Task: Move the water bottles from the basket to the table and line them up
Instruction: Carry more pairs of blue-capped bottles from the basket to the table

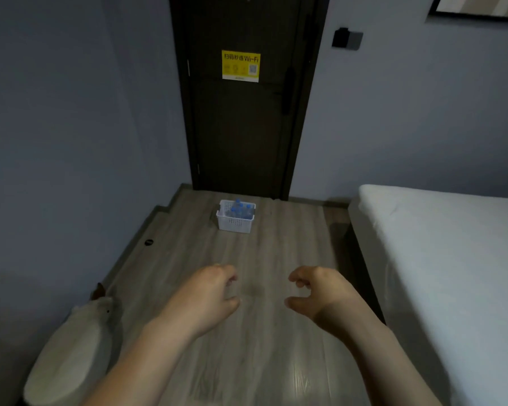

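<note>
Water bottles point(241, 210): several, small. Judged light enough to lift one per hand. The thin clear plastic would likely give under a hard squeeze and could be slick, so the best hold was judged to be round the body just below the shoulder, or at the stiffer neck under the cap. Not fragile. They stood packed together, so each would probably have to be drawn straight up to clear its neighbours.

Appearance: clear bodies with blue caps, standing upright and crowded toward the right side of the container. An exact count could not be made at this range.

Basket point(234, 224): white plastic with perforated walls, rectangular. It stood on the floor point(261, 332) near the foot of the door point(241, 127), well apart from the person.

Left hand point(208, 294) and right hand point(317, 291): both held out low over the floor, fingers loosely curled, holding nothing and touching nothing.

Floor: grey wood-grain planks.

Door: dark, with a yellow Wi-Fi notice point(240, 65) fixed to it.

Bed point(452, 259): white cover, along the right side.

Pale soft object point(71, 356): on the floor at lower left, against the wall. What it was could not be told.

Surface for the line-up: not in view. No bottle had been moved out of the basket.
</note>
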A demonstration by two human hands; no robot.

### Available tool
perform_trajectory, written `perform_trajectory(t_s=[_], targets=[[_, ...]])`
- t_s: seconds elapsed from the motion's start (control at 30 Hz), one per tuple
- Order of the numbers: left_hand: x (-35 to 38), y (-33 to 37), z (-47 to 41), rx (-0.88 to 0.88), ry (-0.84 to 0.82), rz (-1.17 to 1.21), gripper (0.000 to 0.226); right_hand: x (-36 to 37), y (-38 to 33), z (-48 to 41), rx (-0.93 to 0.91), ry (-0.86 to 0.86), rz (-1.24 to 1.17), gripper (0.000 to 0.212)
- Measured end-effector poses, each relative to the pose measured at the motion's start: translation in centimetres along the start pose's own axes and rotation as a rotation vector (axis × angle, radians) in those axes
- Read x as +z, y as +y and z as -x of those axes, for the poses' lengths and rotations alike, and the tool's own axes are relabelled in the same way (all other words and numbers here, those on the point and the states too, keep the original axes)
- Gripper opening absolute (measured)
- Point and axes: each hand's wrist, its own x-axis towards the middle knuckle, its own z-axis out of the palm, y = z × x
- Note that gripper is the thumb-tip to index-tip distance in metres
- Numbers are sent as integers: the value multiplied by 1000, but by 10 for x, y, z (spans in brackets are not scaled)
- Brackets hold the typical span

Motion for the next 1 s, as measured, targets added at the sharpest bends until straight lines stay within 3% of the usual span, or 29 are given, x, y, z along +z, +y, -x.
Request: perform_trajectory(t_s=[0.33,0.63,1.0], targets=[[-2,-51,-153,-35,6,4,31,-30,4,-155,-27,15,-11,46],[-36,-128,-298,-33,-11,42,33,-55,-37,-310,-34,20,-14,44],[-38,-191,-425,-57,-56,86,29,-58,-30,-465,-16,-8,6,42]])
